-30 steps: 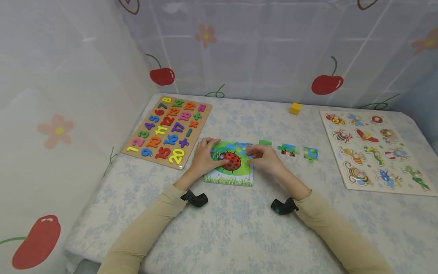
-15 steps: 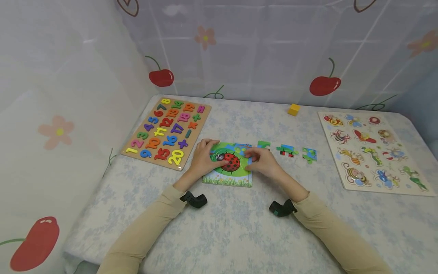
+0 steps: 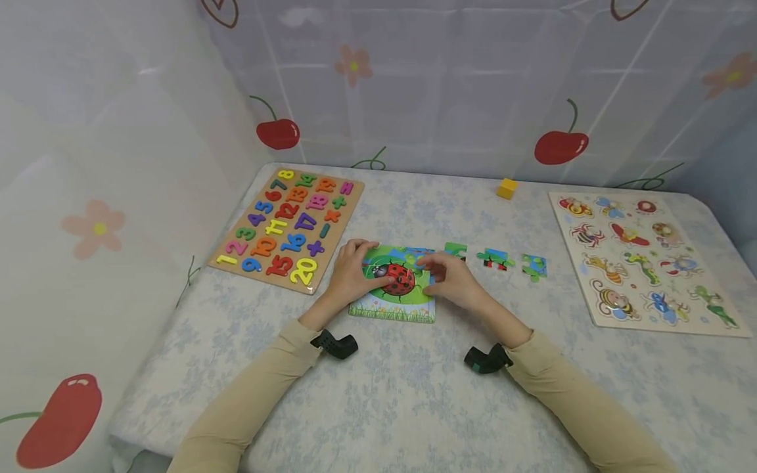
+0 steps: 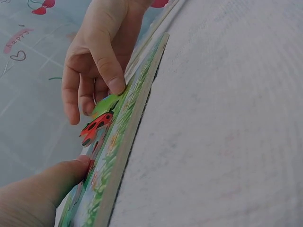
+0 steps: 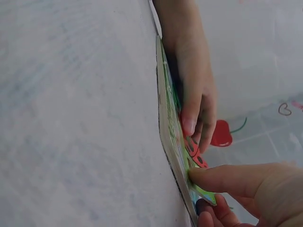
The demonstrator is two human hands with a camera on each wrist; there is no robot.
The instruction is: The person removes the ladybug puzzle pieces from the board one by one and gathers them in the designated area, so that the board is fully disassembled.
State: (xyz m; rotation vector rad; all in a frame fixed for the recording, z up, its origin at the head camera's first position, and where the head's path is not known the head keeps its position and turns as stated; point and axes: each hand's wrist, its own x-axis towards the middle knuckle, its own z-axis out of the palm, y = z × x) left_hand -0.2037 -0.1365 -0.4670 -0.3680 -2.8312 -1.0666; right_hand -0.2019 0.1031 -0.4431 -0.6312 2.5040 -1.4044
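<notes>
A square ladybug jigsaw puzzle (image 3: 390, 313) lies on the table between both hands. My left hand (image 3: 350, 272) rests at its left side, with the thumb laid over the ladybug and the fingers by the far left edge. At the right side, my right hand (image 3: 452, 282) pinches a green-and-red puzzle piece (image 4: 98, 126) between thumb and fingers. That piece stands tilted up from the puzzle's surface, and the red part with black spots shows in both wrist views. Fingers cover part of it in the head view.
Three loose jigsaw pieces lie beyond the right hand: one partly hidden (image 3: 455, 248), a middle one (image 3: 495, 258) and a right one (image 3: 535, 266). A number board (image 3: 290, 230) lies left, an insect board (image 3: 644, 263) right. A yellow block (image 3: 506, 189) sits at the back.
The right hand has shifted slightly to the left over the puzzle, and the piece it pinches now breaks the ladybug's outline. The left hand stays in place on the puzzle.
</notes>
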